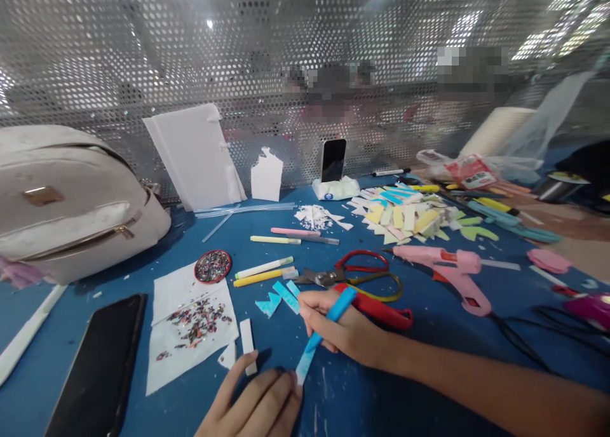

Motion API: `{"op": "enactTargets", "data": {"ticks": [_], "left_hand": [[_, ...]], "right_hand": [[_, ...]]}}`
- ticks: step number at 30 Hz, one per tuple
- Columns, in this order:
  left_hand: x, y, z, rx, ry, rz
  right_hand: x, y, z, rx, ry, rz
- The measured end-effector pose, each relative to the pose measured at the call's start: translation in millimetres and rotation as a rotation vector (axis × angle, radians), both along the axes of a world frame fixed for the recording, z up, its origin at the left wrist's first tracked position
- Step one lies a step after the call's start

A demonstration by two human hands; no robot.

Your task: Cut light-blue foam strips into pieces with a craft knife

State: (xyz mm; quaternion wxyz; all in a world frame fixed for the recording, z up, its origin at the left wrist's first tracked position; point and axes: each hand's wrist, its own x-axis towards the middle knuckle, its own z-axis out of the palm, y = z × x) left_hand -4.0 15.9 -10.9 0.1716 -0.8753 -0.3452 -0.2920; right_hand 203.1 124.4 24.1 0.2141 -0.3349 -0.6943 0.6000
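Observation:
My right hand is closed round a blue marker, its tip end hidden by the fingers. Below it slants a partly blue foam or paper strip, white toward its near end. My left hand pins that near end with its fingertips, while its index finger, spread away, touches a white strip. Several blue-coloured pieces lie just beyond my right hand. Close by are scissors with red and yellowish handles, and a red-handled tool partly behind my right hand.
Left are a backpack, a phone and a paper sheet with glitter flakes. Several markers lie mid-table. At right rest a pink glue gun with its cord and a pile of cut strips. A perforated metal panel stands behind.

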Motion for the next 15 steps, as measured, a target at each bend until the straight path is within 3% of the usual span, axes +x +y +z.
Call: {"op": "enactTargets", "data": {"ticks": [5,8,15], "left_hand": [[-3.7,0.4,3.9,-0.022,0.159,-0.05],[-4.1,0.4,3.1,-0.028,0.062,-0.021],[-6.8,-0.7,8.2,-0.035,0.17,-0.044]], "right_hand": [[0.4,1.2,-1.2,0.307,-0.062,0.031],[-1.2,-0.1,1.1,0.306,-0.064,0.026],[0.8,-2.0,5.4,0.302,-0.048,0.157]]}}
